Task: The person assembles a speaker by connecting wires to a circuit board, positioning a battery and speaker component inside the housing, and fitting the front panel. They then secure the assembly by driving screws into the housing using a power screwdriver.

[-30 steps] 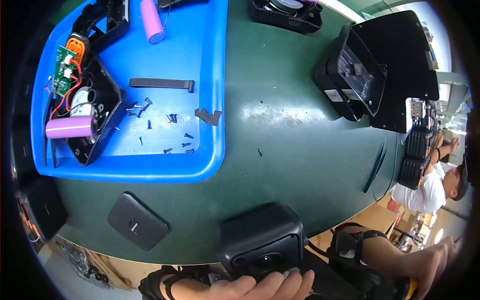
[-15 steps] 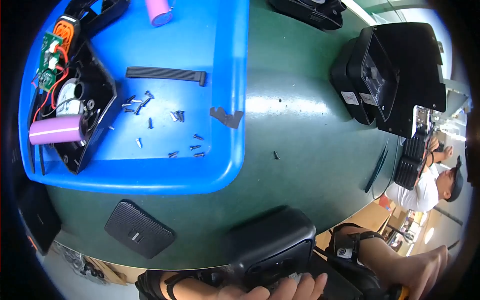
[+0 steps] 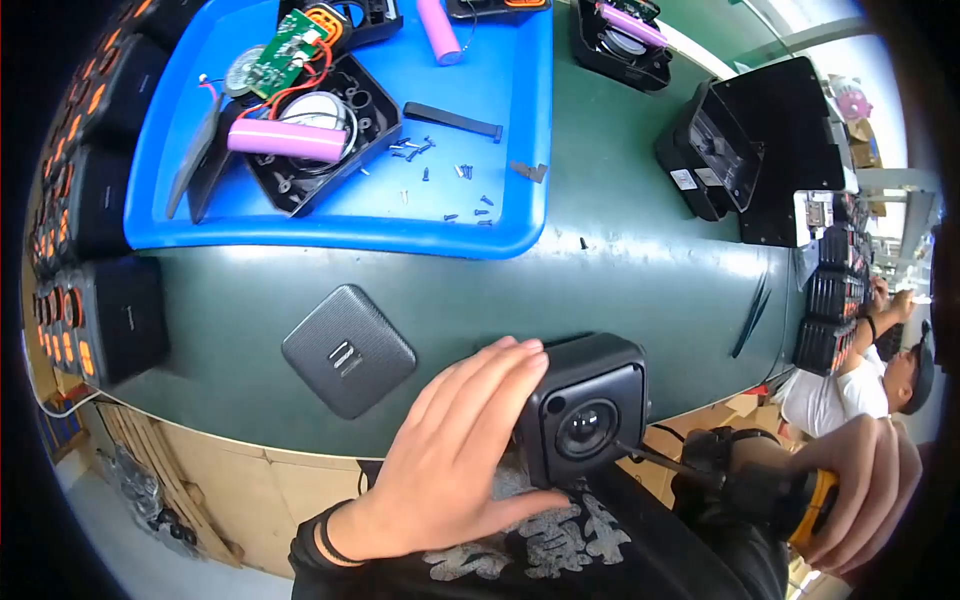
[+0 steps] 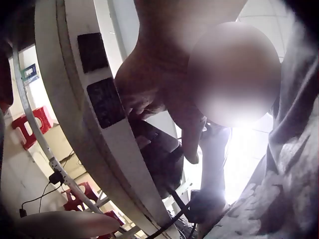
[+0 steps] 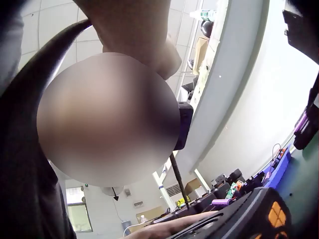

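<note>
A black speaker box [image 3: 590, 420] with a round driver is tilted at the table's front edge, against the dark shirt. My left hand [image 3: 455, 455] rests against its left side, fingers straight and thumb spread below. At the right, my right hand [image 3: 865, 490] grips a black and yellow screwdriver [image 3: 815, 505], whose long shaft reaches the lower right of the box's front. In the left wrist view the fingers lie by the dark box [image 4: 159, 162]. The right wrist view shows the shaft [image 5: 178, 174] above the box [image 5: 239, 219].
A blue tray [image 3: 330, 240] holds opened housings, a pink cell [image 3: 285, 140] and several screws. A black grille [image 3: 350, 350] lies left of the box; a loose screw [image 3: 584, 243], tweezers [image 3: 752, 315] and a black housing [image 3: 720, 150] are farther right. Black units line the left.
The head view has shifted, showing more of the box. My left hand's fingers have gone from curled over its front to straight along its side. The box's front now faces up more.
</note>
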The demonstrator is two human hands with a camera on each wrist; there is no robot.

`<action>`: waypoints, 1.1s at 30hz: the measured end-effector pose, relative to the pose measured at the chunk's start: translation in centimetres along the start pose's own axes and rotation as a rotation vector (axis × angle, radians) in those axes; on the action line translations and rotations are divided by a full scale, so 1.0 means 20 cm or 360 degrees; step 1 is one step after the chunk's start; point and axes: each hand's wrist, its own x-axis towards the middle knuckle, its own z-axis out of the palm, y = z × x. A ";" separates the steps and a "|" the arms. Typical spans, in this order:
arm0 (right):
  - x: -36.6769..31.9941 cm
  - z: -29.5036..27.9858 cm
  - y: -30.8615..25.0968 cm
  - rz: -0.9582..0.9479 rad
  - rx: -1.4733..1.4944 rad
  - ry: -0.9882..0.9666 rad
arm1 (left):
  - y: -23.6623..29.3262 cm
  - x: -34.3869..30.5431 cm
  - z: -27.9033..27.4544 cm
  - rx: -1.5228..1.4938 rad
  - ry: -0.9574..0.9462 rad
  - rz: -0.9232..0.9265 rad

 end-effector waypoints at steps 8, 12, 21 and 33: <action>0.06 0.05 0.02 0.0420 -0.0688 -0.0124 | -0.03 -0.03 0.07 -0.0026 0.0134 0.0051; 0.12 0.08 0.05 0.0642 -0.1056 -0.0179 | -0.03 -0.01 0.11 -0.0030 0.0191 0.0101; 0.23 0.29 0.50 -0.0039 -0.1333 0.0454 | -0.01 0.01 0.18 0.0014 0.0296 0.0233; 0.21 0.27 0.53 0.0115 -0.1286 0.0369 | -0.01 0.02 0.20 -0.0056 0.0294 0.0191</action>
